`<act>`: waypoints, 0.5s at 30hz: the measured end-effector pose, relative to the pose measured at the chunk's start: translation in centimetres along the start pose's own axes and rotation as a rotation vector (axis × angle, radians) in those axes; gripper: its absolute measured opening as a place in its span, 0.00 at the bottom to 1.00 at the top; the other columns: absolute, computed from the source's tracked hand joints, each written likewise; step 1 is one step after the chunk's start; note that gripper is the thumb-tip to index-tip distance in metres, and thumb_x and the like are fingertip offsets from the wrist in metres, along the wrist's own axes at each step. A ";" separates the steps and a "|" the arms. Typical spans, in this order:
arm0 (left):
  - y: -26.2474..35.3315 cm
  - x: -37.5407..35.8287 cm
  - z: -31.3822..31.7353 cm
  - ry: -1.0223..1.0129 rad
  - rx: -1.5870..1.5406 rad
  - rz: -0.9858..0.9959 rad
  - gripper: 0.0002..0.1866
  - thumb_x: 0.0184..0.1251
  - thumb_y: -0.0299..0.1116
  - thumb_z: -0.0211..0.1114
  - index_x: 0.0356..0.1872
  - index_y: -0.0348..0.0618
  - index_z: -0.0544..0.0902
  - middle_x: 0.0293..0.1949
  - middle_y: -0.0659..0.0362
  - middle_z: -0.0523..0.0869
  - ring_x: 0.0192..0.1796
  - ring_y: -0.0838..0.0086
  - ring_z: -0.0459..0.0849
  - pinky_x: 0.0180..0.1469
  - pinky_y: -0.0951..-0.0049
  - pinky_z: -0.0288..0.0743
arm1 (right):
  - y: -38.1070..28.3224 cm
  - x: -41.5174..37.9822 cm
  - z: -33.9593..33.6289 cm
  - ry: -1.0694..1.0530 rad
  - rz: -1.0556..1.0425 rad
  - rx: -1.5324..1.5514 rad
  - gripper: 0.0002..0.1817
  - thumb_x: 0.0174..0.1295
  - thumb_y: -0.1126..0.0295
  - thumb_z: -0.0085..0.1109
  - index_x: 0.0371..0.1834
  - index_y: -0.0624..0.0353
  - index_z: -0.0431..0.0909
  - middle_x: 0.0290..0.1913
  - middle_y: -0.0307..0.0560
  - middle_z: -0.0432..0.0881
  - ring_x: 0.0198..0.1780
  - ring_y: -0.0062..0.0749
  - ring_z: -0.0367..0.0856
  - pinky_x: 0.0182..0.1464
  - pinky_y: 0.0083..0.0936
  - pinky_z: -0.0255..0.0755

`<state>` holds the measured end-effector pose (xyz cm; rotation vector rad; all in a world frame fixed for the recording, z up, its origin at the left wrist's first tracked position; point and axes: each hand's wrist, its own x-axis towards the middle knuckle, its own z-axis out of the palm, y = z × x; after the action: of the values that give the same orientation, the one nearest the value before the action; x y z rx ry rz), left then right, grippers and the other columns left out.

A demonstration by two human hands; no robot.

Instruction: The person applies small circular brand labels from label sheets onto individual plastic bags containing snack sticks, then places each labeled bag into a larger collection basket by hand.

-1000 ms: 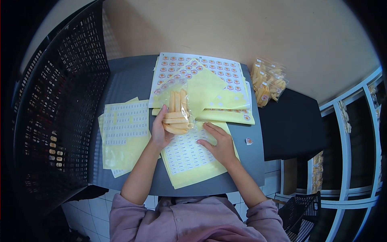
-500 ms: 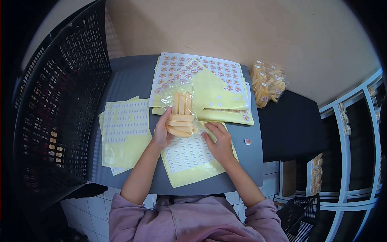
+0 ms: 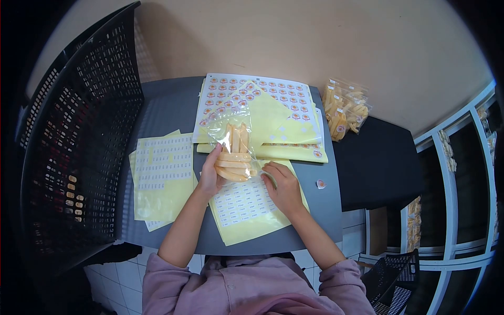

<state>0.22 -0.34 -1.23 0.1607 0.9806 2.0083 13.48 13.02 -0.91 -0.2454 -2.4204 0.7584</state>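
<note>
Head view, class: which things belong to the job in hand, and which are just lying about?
Likely in the job:
bag of snack sticks, in the left hand
label sheet, by the right hand
sticker sheets behind

Seemingly lying about:
small scrap on the table
black basket at lower right

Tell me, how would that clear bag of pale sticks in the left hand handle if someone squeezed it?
The clear bag would probably flop at its top, where thin, wrinkled film stands above the contents. It may feel slippery, judging by the glossy highlights. The pale sticks could snap under a hard squeeze, as they look slim and dry.
</note>
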 end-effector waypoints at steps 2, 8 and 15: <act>-0.3 0.1 -0.2 0.014 -0.010 0.002 0.25 0.63 0.47 0.45 0.53 0.39 0.64 0.48 0.52 0.72 0.51 0.67 0.74 0.54 0.68 0.67 | -0.1 0.0 0.0 0.021 -0.014 -0.027 0.07 0.46 0.76 0.58 0.31 0.60 0.76 0.37 0.48 0.77 0.42 0.40 0.76 0.41 0.29 0.72; -0.1 0.1 0.8 -0.102 0.086 0.172 0.22 0.61 0.38 0.46 0.55 0.40 0.59 0.51 0.53 0.69 0.53 0.68 0.71 0.54 0.69 0.67 | -0.4 0.2 0.2 0.023 0.041 -0.077 0.06 0.46 0.76 0.58 0.29 0.59 0.75 0.36 0.45 0.77 0.40 0.40 0.76 0.39 0.29 0.72; -0.4 0.1 1.3 -0.115 0.146 0.244 0.26 0.63 0.27 0.46 0.62 0.45 0.52 0.53 0.50 0.68 0.54 0.69 0.69 0.55 0.71 0.64 | 1.3 0.4 -0.1 0.087 0.185 0.377 0.02 0.52 0.78 0.53 0.28 0.65 0.72 0.34 0.47 0.75 0.37 0.31 0.75 0.39 0.22 0.69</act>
<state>0.99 0.63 -0.66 0.4911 1.0758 2.1183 13.21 14.25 -1.36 -0.3452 -2.1415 1.2397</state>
